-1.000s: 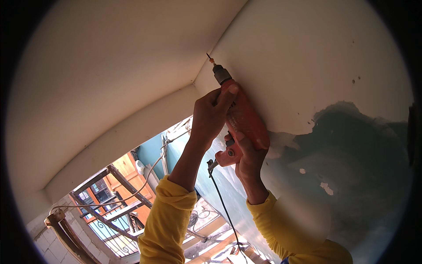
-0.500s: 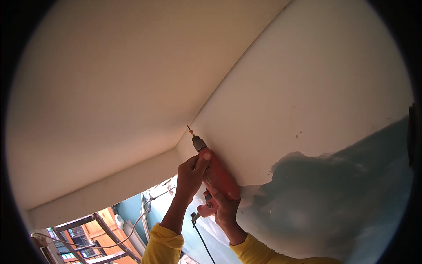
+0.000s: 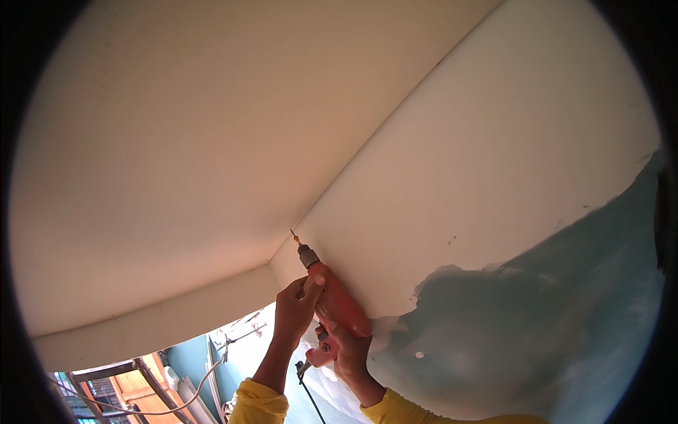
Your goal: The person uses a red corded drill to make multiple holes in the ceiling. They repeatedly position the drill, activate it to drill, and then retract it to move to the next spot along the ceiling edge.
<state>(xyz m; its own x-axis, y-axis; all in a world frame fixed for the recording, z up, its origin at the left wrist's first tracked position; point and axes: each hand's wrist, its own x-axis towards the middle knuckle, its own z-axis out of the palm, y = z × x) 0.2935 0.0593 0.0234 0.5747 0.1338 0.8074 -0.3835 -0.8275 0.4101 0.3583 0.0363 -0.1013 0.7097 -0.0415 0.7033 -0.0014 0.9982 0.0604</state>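
Note:
A red corded power drill points up and to the left in both my hands. My left hand is wrapped round the front of its body, just behind the chuck. Lower down, my right hand grips the handle, its fingers partly hidden. The thin bit ends at the seam where the pale ceiling meets the wall, near the corner. Whether the tip has entered the surface I cannot tell.
Dark teal paint covers the lower wall with a ragged edge. The drill's black cord hangs down. Below the ceiling's edge at lower left are a loose cable, a dark wooden frame and an orange wooden panel.
The view has tilted up, so drill, hands and corner all appear lower and slightly further left. Both hands keep their hold, and the bit stays at about the same place on the seam.

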